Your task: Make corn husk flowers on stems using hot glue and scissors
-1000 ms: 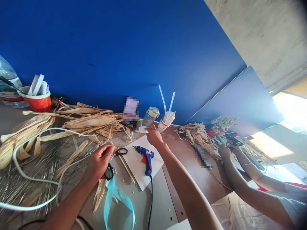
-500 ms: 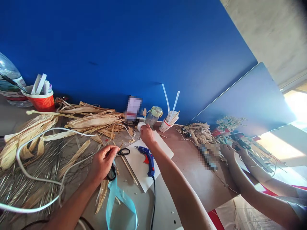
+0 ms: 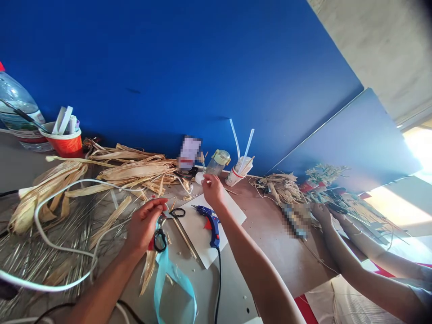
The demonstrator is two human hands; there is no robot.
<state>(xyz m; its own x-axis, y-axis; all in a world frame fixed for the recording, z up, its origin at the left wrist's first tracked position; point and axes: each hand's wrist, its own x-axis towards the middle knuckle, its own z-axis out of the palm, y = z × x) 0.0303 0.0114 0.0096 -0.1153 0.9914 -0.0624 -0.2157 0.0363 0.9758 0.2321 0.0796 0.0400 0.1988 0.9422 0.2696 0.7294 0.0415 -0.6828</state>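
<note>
Two blue panels [image 3: 189, 67], cluttered table [image 3: 266, 225]

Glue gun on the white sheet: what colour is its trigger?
The trigger of the glue gun is red, best seen in the head view.

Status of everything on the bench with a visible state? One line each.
Glue gun: lying on white sheet; power unclear
Scissors: handles apart, blades mostly hidden
Jar: lid on
Bottle: capped
Red cup: upright, uncovered, in use as holder
White cup: uncovered, holding straws
Blue ribbon: loose, looped
</note>
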